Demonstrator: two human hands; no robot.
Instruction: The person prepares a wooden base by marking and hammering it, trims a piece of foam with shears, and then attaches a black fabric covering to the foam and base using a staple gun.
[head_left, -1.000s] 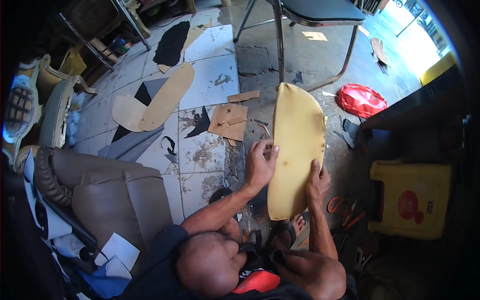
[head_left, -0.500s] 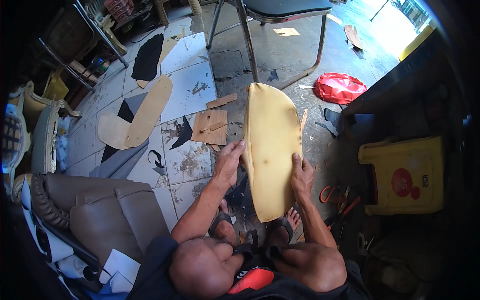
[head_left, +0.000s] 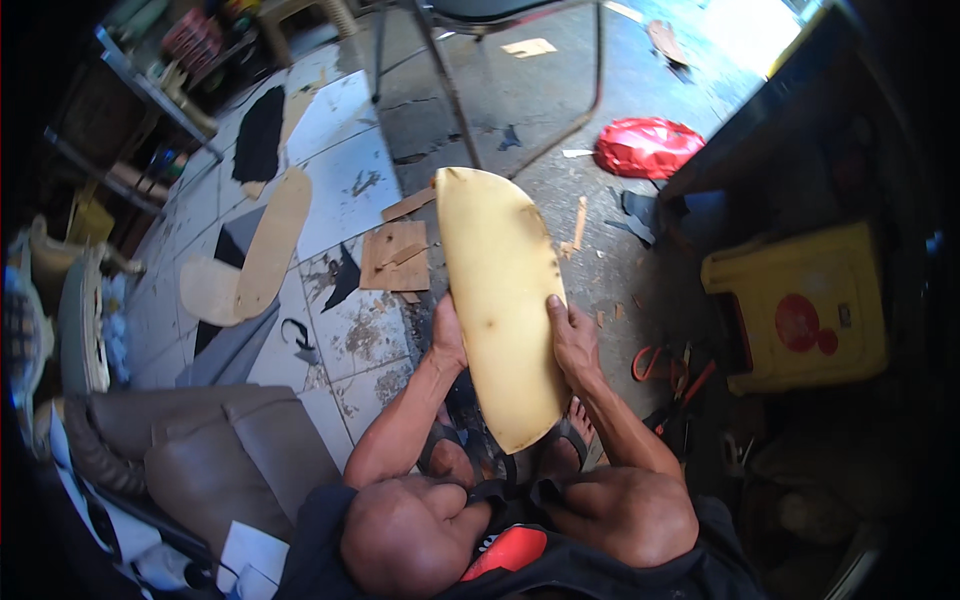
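Observation:
A long, pale-yellow foam pad [head_left: 497, 300] with a rounded far end and small dark marks along its right edge stands between my knees, tilted up toward me. My left hand [head_left: 449, 332] grips its left edge, the fingers mostly tucked behind it. On the opposite edge, my right hand [head_left: 576, 342] closes on the pad with the thumb lying on the front face and the fingers hidden behind. The underside of the pad cannot be seen.
Beyond the pad is a metal-legged chair [head_left: 440, 75]. A red plastic-like bundle [head_left: 650, 148] lies at the far right, a yellow box-like stool [head_left: 790, 310] nearer. Orange-handled tools [head_left: 690, 385] lie beside my right foot. Brown upholstery [head_left: 220, 450], cut sheets [head_left: 275, 240] and a wood piece [head_left: 394, 256] are leftward.
The pad has turned slightly, its far end swinging left, and less of its left side shows. My left fingers have slipped further behind it. The whole view has shifted a little.

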